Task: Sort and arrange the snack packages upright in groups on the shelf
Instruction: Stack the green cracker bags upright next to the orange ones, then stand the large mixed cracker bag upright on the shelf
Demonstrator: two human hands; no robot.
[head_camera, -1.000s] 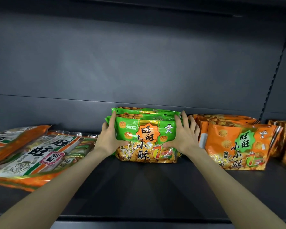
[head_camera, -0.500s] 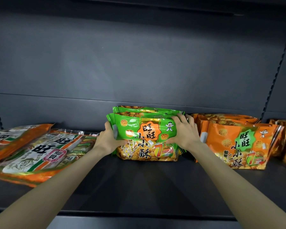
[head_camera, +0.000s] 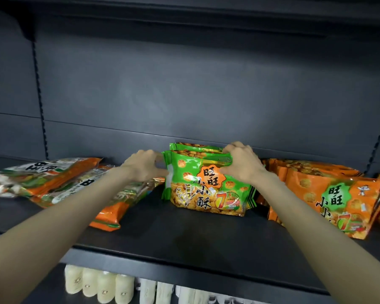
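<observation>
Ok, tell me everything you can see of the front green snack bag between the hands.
The front green snack bag is a glossy plastic pouch, green on top with an orange badge of black characters, a picture of golden snacks below and a big 7 at lower right. It stands upright on the dark shelf, with more green bags close behind. The right hand grips its top right corner; the left hand is at its left edge, thumb against it.

Green snack packages [head_camera: 206,183] with orange starburst and black characters, orange packages [head_camera: 329,194] with green starburst, orange-white-green bags [head_camera: 59,183] lying left, dark grey shelf [head_camera: 184,242], pale cream bottles [head_camera: 99,286] below
</observation>
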